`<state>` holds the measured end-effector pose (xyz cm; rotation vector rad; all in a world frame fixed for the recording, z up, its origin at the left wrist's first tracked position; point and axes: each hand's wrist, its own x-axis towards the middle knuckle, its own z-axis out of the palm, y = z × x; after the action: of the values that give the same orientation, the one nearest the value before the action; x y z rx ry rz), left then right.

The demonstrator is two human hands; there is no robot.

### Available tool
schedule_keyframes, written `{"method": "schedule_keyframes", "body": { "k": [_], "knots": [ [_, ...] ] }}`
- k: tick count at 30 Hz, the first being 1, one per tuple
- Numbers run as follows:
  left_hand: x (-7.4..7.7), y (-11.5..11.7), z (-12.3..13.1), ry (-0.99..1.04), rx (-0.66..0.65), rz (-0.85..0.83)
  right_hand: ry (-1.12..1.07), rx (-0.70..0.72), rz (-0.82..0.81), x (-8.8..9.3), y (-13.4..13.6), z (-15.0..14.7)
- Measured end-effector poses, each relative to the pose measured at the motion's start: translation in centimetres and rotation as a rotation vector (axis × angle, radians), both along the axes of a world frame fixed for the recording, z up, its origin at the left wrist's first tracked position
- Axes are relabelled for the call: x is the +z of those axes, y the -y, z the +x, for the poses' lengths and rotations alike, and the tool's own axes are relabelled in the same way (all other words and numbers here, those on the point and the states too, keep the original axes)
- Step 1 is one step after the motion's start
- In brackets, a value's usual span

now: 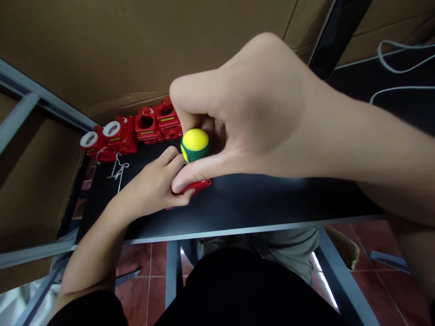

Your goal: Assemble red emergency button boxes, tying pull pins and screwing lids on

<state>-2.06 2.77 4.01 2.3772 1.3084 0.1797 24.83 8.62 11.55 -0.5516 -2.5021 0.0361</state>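
My right hand (pixel 244 108) is closed around a screwdriver (pixel 196 142); the rounded yellow-and-green end of its handle points up at me. The screwdriver's shaft and tip are hidden. Just below and to the left, my left hand (pixel 159 181) grips a red part (pixel 200 184) on the black tabletop (pixel 244 203). Most of that part is covered by my fingers; a corner with what looks like a small hole or screw shows at its right. My right thumb reaches across close to the left hand's fingers.
Several red housings (pixel 146 124) with round openings line the back, the two leftmost carrying white rings (pixel 111 129). White cord (pixel 119 168) lies in front of them. Cardboard (pixel 136 45) walls the back, metal framing (pixel 50 104) the left. White cables (pixel 401 88) lie at right.
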Motion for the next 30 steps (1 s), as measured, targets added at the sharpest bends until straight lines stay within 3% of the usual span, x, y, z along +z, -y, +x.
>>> {"method": "schedule_keyframes", "body": {
  "k": [3, 7, 23, 30],
  "knots": [
    [0.0, 0.0, 0.2, -0.109, -0.019, 0.041, 0.088, -0.128, -0.022, 0.7, 0.8, -1.1],
    [0.2, 0.1, 0.4, -0.102, 0.019, 0.035, 0.175, -0.264, -0.075, 1.4, 1.8, -1.6],
    [0.6, 0.3, 0.6, -0.137, 0.008, 0.025, 0.014, -0.347, -0.199, 1.1, 2.3, -2.0],
    [0.4, 0.3, 0.5, -0.153, 0.038, 0.063, 0.084, -0.387, -0.170, 1.2, 2.0, -1.8]
  ]
}}
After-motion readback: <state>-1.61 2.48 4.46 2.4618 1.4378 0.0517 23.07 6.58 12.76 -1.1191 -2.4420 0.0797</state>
